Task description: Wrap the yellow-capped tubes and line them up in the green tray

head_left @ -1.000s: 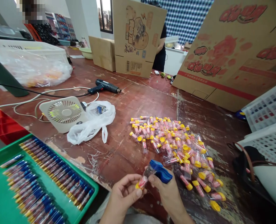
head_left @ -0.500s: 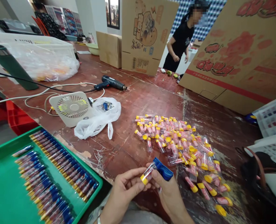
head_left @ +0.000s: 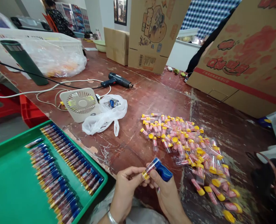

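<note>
Between your hands, the tube (head_left: 151, 168) slants, yellow cap (head_left: 145, 176) near-left, blue end far-right; your left hand (head_left: 125, 186) pinches its fingers on the cap end. Your right hand (head_left: 166, 190) clamps tube and blue bundle (head_left: 165, 173).

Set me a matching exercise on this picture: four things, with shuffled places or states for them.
1. black pistol-shaped heat gun
2. green plastic tray
3. square beige fan
4. single clear yellow-ended tube

A. held between left hand and right hand
B. beside the crumpled white plastic bag
C. lying nearest the brown cardboard boxes
D. bearing rows of blue-and-yellow tubes

Pairs: 1-C, 2-D, 3-B, 4-A
</note>
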Demonstrator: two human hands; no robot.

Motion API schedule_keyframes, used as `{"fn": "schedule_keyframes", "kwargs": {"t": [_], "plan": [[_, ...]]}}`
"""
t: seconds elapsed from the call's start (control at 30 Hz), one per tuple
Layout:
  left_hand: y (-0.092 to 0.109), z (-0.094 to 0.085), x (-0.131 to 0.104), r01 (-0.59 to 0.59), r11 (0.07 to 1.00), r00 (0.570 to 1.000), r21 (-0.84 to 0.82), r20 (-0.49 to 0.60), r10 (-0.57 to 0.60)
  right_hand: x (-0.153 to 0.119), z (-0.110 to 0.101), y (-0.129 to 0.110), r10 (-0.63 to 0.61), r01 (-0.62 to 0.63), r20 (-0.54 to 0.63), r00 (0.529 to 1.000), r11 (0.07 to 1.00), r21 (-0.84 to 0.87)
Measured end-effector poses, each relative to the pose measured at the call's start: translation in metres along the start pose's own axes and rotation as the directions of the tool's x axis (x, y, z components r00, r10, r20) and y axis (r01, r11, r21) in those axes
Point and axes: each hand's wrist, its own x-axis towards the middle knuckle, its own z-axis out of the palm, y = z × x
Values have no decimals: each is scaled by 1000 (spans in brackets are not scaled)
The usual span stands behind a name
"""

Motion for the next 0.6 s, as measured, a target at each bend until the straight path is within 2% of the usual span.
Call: {"fn": "schedule_keyframes", "kwargs": {"t": [0.43, 0.5, 0.6], "plan": [[-6, -3, 2, 17, 999, 999, -48, -31, -18, 1, 3, 8, -8, 6, -47, 999, 998, -56], [-2, -5, 2, 35, 998, 999, -51, -14, -36, 3, 3, 9, -23, 19, -64, 998, 997, -73], [1, -7, 0, 74, 991, 995, -112, 74, -66, 6, 2, 11, -34, 24, -106, 994, 995, -97]]}}
